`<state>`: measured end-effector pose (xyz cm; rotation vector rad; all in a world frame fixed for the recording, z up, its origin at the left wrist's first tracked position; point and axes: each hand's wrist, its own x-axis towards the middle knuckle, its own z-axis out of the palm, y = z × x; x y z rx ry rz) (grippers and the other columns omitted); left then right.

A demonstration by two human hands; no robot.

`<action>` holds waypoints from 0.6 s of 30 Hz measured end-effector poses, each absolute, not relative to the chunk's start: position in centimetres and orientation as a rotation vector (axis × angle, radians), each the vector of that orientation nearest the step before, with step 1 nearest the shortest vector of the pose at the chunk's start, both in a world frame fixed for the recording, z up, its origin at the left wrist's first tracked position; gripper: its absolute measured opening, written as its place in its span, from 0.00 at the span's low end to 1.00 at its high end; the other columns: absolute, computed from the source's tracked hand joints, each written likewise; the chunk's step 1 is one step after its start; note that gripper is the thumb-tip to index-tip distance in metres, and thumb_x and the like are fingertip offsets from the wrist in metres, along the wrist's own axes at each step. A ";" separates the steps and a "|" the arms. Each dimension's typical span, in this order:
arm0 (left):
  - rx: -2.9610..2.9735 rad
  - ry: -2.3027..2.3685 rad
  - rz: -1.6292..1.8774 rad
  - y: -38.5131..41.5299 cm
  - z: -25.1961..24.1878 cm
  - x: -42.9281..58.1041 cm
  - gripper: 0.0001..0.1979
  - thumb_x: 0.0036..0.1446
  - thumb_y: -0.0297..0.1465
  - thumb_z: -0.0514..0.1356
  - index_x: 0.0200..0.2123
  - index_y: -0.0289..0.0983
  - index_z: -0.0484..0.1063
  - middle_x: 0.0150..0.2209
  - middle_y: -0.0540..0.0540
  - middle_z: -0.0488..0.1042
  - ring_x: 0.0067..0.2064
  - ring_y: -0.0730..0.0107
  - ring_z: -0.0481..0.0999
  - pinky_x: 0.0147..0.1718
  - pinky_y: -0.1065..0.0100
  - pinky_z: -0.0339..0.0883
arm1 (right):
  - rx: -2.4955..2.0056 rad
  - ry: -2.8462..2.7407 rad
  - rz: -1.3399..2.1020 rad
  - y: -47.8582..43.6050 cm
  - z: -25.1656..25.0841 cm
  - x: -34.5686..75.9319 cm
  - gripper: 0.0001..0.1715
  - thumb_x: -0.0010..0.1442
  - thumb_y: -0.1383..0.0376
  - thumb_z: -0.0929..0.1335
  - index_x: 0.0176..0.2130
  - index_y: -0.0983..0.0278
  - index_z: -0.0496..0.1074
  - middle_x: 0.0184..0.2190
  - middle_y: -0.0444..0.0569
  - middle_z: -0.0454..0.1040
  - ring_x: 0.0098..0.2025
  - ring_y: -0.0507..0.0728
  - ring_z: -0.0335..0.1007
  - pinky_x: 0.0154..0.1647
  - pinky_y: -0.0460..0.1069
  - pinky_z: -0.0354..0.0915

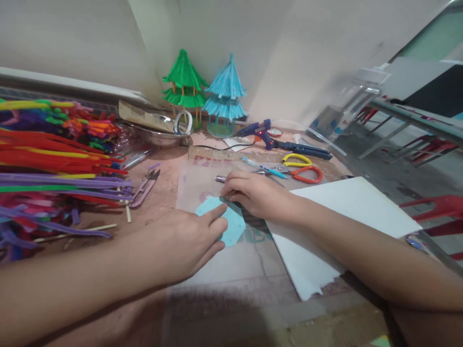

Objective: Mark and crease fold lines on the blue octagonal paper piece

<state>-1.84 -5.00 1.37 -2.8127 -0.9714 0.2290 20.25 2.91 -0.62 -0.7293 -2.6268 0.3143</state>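
Observation:
A light blue paper polygon (234, 225) with small dark dots near its edges lies flat on the cardboard-like work surface (191, 183). My left hand (184, 243) rests on its left part, fingers stretched over the paper. At the paper's top edge, my right hand (248, 193) has its fingertips pinched together; whatever is between them is too small or hidden to name. Just beyond those fingertips a short metallic tube end (220, 179) shows. White sheets (347, 207) lie beneath my right forearm.
Colourful pipe cleaners (54, 149) fill the left side, with small snips (144, 189) beside them. Green (183, 72) and blue (226, 86) model pagodas stand at the back. A glue gun (258, 129), red-handled scissors (307, 174) and a metal bowl (162, 138) are also there.

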 end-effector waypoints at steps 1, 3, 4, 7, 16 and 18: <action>-2.811 -0.970 0.223 -5.0 1.4 -1.8 0.07 0.69 0.34 0.58 0.44 0.38 0.73 0.65 0.39 0.75 0.30 0.58 0.85 0.21 0.60 0.68 | -0.737 -2.635 0.322 2.9 -0.5 20.3 0.12 0.66 0.76 0.65 0.40 0.63 0.76 0.40 0.51 0.77 0.43 0.58 0.74 0.45 0.51 0.69; -2.815 -0.970 0.226 -5.0 1.4 -1.8 0.08 0.69 0.34 0.58 0.45 0.38 0.73 0.65 0.39 0.74 0.31 0.58 0.85 0.21 0.59 0.69 | -0.744 -2.633 0.310 2.9 -0.5 20.3 0.12 0.66 0.76 0.65 0.40 0.63 0.76 0.40 0.51 0.77 0.42 0.58 0.73 0.44 0.51 0.68; -2.819 -0.973 0.235 -5.0 1.5 -1.8 0.08 0.69 0.34 0.57 0.45 0.38 0.73 0.65 0.40 0.74 0.31 0.58 0.85 0.21 0.59 0.69 | -0.744 -2.621 0.289 2.9 -0.6 20.2 0.12 0.67 0.76 0.65 0.40 0.63 0.76 0.40 0.51 0.77 0.42 0.58 0.73 0.44 0.51 0.68; -2.823 -0.983 0.256 -5.0 1.5 -1.9 0.08 0.70 0.34 0.56 0.45 0.39 0.74 0.65 0.41 0.75 0.31 0.57 0.85 0.21 0.58 0.70 | -0.729 -2.592 0.235 2.9 -0.8 20.0 0.12 0.67 0.76 0.65 0.40 0.63 0.75 0.40 0.51 0.76 0.42 0.57 0.73 0.43 0.50 0.68; -2.840 -0.978 0.181 -4.9 0.9 -2.1 0.10 0.70 0.34 0.55 0.48 0.38 0.73 0.66 0.40 0.73 0.31 0.56 0.85 0.21 0.57 0.71 | -0.728 -2.591 0.214 2.8 -0.9 20.2 0.12 0.68 0.75 0.64 0.40 0.64 0.75 0.40 0.54 0.76 0.42 0.59 0.74 0.42 0.52 0.69; -2.889 -0.995 0.109 -4.7 0.7 -2.4 0.11 0.70 0.33 0.55 0.50 0.38 0.73 0.65 0.39 0.75 0.32 0.57 0.85 0.22 0.59 0.71 | -0.702 -2.499 0.231 3.0 -1.3 20.1 0.10 0.68 0.74 0.64 0.40 0.63 0.74 0.41 0.54 0.76 0.44 0.59 0.74 0.45 0.53 0.70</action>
